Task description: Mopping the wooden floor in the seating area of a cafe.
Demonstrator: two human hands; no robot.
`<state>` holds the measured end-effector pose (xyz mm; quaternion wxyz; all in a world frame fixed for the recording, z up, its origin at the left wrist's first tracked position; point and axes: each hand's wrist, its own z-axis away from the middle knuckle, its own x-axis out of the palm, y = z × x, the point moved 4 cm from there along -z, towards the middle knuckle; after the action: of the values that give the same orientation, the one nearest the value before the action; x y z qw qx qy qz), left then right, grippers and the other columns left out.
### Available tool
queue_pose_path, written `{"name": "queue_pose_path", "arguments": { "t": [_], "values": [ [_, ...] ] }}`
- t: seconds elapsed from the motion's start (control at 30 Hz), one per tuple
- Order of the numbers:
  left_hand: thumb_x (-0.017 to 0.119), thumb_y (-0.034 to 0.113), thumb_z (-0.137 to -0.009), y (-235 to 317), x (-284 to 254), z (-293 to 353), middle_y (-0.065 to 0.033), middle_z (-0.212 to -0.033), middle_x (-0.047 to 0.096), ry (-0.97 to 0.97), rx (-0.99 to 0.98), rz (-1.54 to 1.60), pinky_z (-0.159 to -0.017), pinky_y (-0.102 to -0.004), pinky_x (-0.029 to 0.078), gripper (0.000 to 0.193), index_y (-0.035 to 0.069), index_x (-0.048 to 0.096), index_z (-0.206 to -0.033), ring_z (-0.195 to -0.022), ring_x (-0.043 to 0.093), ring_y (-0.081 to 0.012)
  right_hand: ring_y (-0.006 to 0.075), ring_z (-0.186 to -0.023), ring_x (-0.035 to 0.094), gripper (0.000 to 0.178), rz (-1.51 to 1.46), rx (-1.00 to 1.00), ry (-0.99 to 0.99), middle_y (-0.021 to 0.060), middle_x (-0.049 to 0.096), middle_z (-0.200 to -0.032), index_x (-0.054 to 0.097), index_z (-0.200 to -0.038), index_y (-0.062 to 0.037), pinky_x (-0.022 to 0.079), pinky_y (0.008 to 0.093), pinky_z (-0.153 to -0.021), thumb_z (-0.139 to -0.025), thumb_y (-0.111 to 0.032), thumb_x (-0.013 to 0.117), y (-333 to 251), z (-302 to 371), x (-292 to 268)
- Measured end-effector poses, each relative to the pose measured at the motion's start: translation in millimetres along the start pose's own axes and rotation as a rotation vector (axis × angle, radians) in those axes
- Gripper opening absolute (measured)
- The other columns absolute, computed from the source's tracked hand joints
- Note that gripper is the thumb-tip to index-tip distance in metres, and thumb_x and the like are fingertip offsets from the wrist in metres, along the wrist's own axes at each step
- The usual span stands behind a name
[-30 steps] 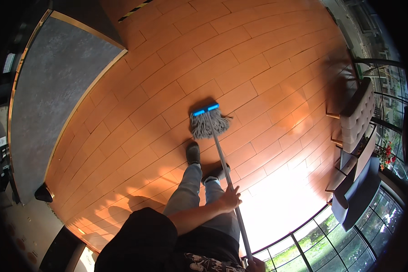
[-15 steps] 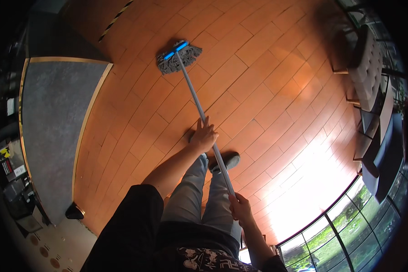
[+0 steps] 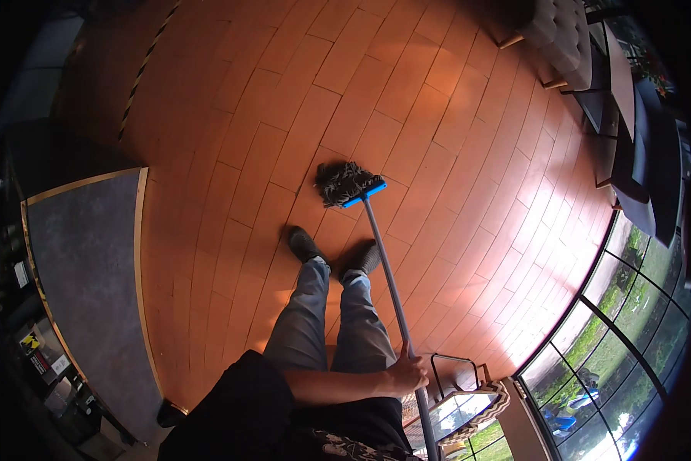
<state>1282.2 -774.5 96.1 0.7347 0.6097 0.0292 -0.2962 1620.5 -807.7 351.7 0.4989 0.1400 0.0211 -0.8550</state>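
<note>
A mop lies across the view, its grey pole (image 3: 388, 276) running from the floor in front of my feet down past my right side. Its dark stringy head (image 3: 344, 181) rests on the tiles, bunched on the far side of the blue clamp bar (image 3: 364, 194). Bent across my body, my left arm ends in my left hand (image 3: 408, 374), closed round the upper part of the pole. The pole's top end runs out at the lower edge. My right hand is out of view.
My dark shoes (image 3: 304, 244) stand just nearer than the mop head. Left is a grey counter (image 3: 88, 265) with gold-coloured edging. A tufted seat (image 3: 553, 38) and tables line the far right, below them windows (image 3: 599, 353). Close on my right stands a round-topped table (image 3: 468, 407).
The mop head has come nearer and to the right, and has swung over. My left hand has drawn back toward my right side. My right hand has left the view.
</note>
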Motion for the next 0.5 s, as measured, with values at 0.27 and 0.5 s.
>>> {"name": "queue_pose_path", "arguments": {
  "t": [0.27,0.5],
  "values": [
    [0.056,0.018,-0.083,-117,-68,-13,-0.0079,-0.09,0.062,0.236,-0.097,-0.355,-0.106,-0.0731,0.017,0.012,0.013,0.067,-0.08,-0.112,0.052,-0.0336,0.0056,-0.037,0.04,0.022,-0.09,-0.284,-0.113,-0.003,0.041,-0.049,0.057,-0.089,-0.0046,0.028,0.0244,-0.033,-0.099,-0.024,0.052,-226,-87,59],
    [0.064,0.019,-0.074,-239,-149,-2,-0.0085,-0.09,0.062,0.257,-0.307,-0.417,-0.097,-0.052,0.034,0.01,0.01,0.063,-0.069,-0.119,0.047,-0.0335,0.0058,-0.04,0.039,0.025,-0.096,-0.383,-0.149,-0.0039,0.044,-0.052,0.058,-0.083,-0.0077,0.028,0.025,-0.037,-0.097,-0.028,0.055,-339,-151,140]
  ]
}}
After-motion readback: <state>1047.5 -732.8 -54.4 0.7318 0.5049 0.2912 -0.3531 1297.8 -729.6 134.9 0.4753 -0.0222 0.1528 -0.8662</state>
